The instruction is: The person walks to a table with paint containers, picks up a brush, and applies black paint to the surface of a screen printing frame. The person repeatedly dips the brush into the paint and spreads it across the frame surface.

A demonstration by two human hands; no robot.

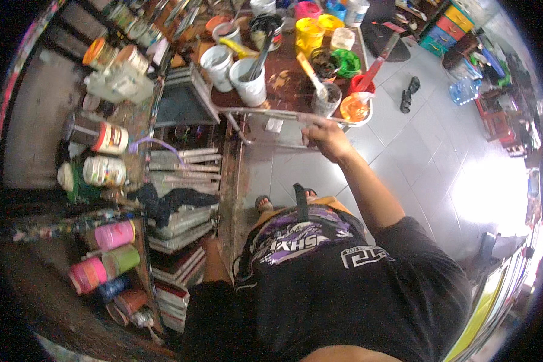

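My right hand (327,137) is raised in front of the table's near edge. Its fingers are slightly blurred and apart, with nothing visible in them. Just beyond it, a clear tub (326,104) smeared with grey holds a pale-handled brush (311,72). Close by are an orange paint tub (355,108) and a red tub (363,88) with a red-handled tool standing in it. My left forearm (217,259) reaches down beside the shelf of stacked flat frames (184,226); the fingers of that hand are hidden.
The brown table (282,81) carries white buckets (247,90) and yellow tubs (309,39). Jars and bottles (105,172) crowd the left shelves. Black footwear (409,95) lies on the grey tiled floor (398,136). Coloured drawers (445,33) stand far right.
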